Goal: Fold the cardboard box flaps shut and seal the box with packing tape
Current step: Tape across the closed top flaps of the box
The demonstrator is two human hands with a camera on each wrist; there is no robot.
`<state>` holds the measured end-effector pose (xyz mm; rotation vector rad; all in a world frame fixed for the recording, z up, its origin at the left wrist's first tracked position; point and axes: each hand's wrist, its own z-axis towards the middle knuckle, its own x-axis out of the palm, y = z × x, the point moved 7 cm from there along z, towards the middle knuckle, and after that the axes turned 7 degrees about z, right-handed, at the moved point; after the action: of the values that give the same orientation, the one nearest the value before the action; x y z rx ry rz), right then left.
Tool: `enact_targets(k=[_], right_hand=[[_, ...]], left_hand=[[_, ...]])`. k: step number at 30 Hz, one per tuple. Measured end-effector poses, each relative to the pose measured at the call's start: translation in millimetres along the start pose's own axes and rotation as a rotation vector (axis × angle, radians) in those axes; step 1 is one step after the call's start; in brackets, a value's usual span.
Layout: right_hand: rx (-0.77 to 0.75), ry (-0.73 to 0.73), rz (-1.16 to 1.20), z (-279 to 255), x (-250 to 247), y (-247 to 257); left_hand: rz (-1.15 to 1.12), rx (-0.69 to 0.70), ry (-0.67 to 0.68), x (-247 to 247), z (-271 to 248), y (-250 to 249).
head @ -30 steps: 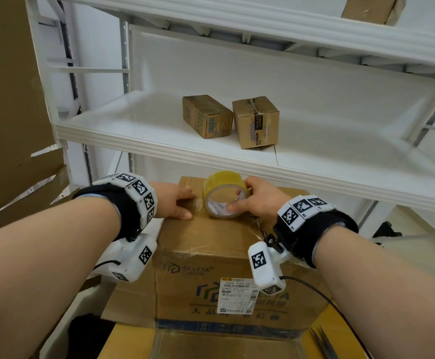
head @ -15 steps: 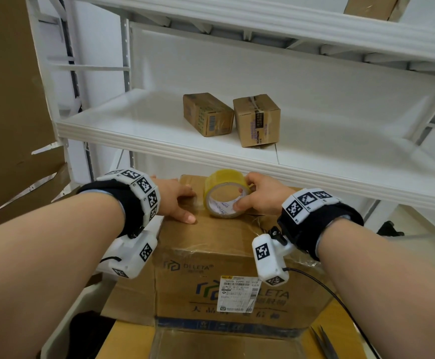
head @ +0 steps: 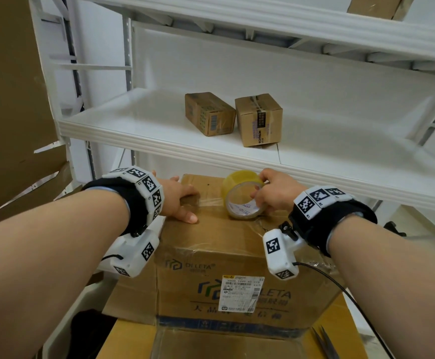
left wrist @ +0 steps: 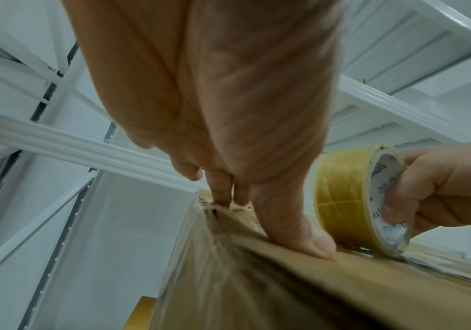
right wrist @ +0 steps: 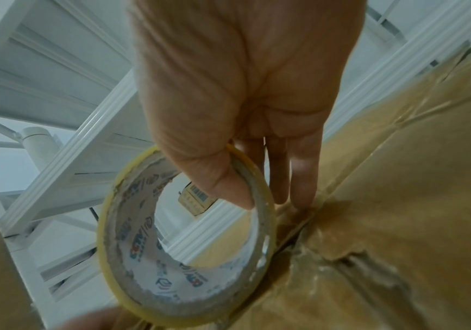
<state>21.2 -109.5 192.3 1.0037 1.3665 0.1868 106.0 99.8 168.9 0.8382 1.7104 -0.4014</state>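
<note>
A large brown cardboard box (head: 226,260) stands in front of me with its top flaps folded down. My left hand (head: 177,200) lies flat on the top's left side, fingers (left wrist: 222,189) and thumb pressing the cardboard at the far edge. My right hand (head: 270,193) grips a yellowish roll of packing tape (head: 242,200), thumb inside the core (right wrist: 228,185), the roll standing on edge on the box top (right wrist: 397,201). A clear strip of tape runs from the roll toward my left hand. The roll (left wrist: 352,201) stands just right of my left thumb.
A white metal shelf (head: 159,136) overhangs the box's far edge and carries two small cardboard boxes (head: 208,112) (head: 259,120). Flat cardboard sheets (head: 9,99) lean at the left. Scissors (head: 325,343) lie at the lower right beside an open clear bin (head: 226,345).
My right hand has carried the roll a little to the right, away from my left hand, so the gap between them has grown. The left hand stays pressed on the box top.
</note>
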Motion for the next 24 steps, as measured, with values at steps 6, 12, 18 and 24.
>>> enact_targets(k=[6, 12, 18, 24], right_hand=[[-0.023, -0.044, -0.062, -10.2, -4.6, 5.3], [-0.029, -0.034, -0.094, -14.2, -3.1, 8.3], [-0.063, -0.018, -0.140, -17.3, -3.0, 12.9], [-0.084, 0.023, -0.136, -20.1, -2.2, 9.1]], left_hand=[[-0.063, 0.060, -0.083, -3.7, 7.0, 4.2], [0.021, 0.068, -0.043, 3.4, 7.4, 5.7], [0.151, 0.050, 0.001, -1.6, 8.1, 1.0], [0.145, 0.037, 0.016, -3.2, 5.5, -3.2]])
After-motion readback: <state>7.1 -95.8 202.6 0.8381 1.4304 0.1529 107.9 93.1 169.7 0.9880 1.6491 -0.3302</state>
